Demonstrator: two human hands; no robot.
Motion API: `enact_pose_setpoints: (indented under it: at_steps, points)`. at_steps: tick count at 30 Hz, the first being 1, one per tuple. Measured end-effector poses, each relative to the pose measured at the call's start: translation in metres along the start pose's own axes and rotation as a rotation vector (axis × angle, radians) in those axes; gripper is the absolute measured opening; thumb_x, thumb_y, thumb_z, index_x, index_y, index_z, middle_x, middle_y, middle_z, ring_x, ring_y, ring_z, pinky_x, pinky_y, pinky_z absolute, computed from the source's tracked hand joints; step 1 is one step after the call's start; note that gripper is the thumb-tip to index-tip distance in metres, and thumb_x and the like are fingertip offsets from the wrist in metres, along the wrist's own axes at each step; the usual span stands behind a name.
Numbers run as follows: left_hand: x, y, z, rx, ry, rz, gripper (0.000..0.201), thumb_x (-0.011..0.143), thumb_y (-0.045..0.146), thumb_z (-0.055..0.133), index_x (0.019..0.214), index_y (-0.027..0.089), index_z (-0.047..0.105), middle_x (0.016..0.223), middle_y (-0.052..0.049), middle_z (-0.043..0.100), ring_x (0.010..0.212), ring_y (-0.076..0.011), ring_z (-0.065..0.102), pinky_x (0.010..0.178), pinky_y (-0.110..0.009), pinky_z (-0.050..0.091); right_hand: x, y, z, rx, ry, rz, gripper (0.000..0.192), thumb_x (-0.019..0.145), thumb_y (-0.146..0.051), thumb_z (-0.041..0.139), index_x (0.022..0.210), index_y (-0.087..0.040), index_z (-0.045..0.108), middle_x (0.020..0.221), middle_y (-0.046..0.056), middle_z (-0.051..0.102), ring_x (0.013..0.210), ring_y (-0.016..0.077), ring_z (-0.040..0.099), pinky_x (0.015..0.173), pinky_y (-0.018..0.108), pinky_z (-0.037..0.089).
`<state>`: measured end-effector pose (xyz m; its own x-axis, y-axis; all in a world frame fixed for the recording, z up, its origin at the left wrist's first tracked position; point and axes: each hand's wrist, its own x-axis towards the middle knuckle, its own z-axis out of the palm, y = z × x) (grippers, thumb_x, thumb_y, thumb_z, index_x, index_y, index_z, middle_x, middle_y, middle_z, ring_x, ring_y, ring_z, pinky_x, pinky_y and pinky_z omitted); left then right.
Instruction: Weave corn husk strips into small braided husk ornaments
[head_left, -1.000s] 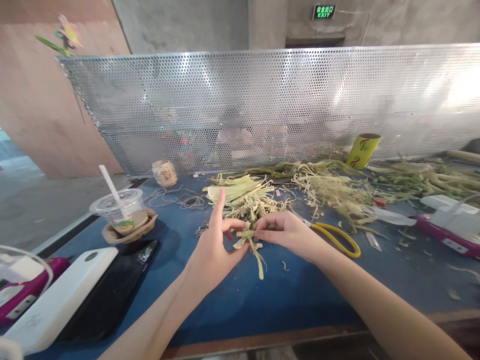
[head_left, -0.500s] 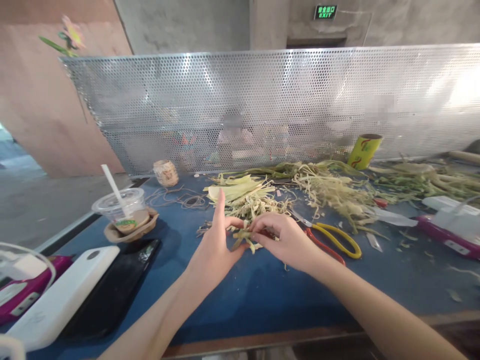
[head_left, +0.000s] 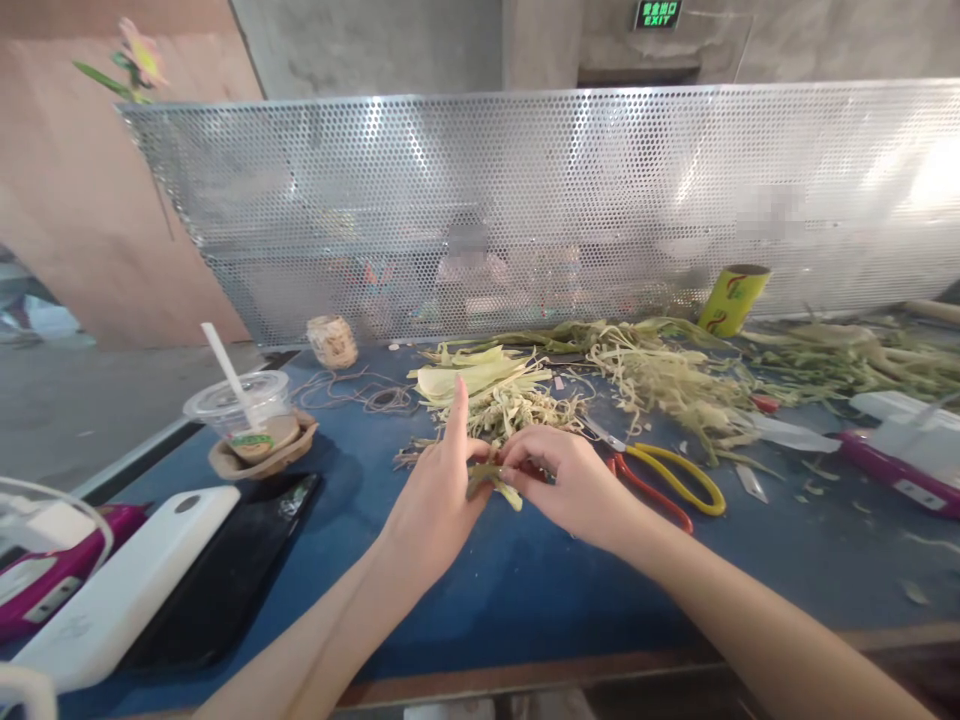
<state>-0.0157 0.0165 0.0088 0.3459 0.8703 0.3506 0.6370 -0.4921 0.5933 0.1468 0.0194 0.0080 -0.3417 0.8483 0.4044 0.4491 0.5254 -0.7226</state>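
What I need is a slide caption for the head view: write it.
Two hands pinch plant strips above a blue table, scissors lying nearby.

A lidded cup (head_left: 264, 415) was noted in a brown tray (head_left: 289, 458), and a white device (head_left: 124, 590) beside a black phone (head_left: 225, 580).

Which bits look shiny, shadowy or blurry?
Head view: white glare at the right of the screen; also there, a dark shadow on the table beside the cup; same view, the flower looks blurry.
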Motion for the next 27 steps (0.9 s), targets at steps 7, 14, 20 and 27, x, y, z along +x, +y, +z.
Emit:
enact_pose_setpoints:
  at_steps: [7, 14, 20, 27]
  points:
    - [-0.004, -0.004, -0.004, -0.06, 0.039, 0.067, 0.094, 0.078, 0.023, 0.059, 0.14, 0.031, -0.011, 0.086, 0.002, 0.067, 0.07, -0.0146, 0.06, 0.066, -0.027, 0.048, 0.001, -0.003, -0.012, 0.303, -0.154, 0.103, 0.01, 0.075, -0.018, 0.056, 0.064, -0.016, 0.057, 0.082, 0.005, 0.06, 0.076, 0.0154, 0.059, 0.069, 0.028, 0.048]
    - [-0.006, -0.007, -0.001, -0.113, 0.107, 0.172, 0.088, 0.078, 0.022, 0.06, 0.142, 0.027, -0.001, 0.082, 0.001, 0.068, 0.072, -0.0142, 0.061, 0.064, -0.024, 0.049, 0.002, -0.003, -0.016, 0.28, -0.149, 0.155, 0.011, 0.073, -0.02, 0.058, 0.063, -0.016, 0.056, 0.083, 0.004, 0.057, 0.076, 0.0149, 0.056, 0.069, 0.028, 0.046]
    - [-0.007, -0.006, 0.005, -0.183, 0.165, 0.245, 0.089, 0.078, 0.02, 0.061, 0.142, 0.029, 0.001, 0.082, 0.001, 0.068, 0.077, -0.0162, 0.06, 0.065, -0.027, 0.049, 0.002, -0.005, -0.019, 0.275, -0.161, 0.214, 0.014, 0.073, -0.024, 0.055, 0.062, -0.016, 0.052, 0.08, 0.003, 0.055, 0.069, 0.0128, 0.051, 0.063, 0.026, 0.041]
    - [-0.007, 0.006, 0.0, -0.462, 0.182, 0.035, 0.105, 0.069, 0.021, 0.07, 0.142, 0.026, -0.006, 0.072, 0.001, 0.07, 0.07, -0.0176, 0.063, 0.067, -0.03, 0.051, 0.0, -0.005, -0.022, 0.335, -0.217, 0.253, 0.018, 0.075, -0.03, 0.053, 0.064, -0.017, 0.048, 0.066, -0.001, 0.049, 0.059, 0.01, 0.043, 0.056, 0.024, 0.034]
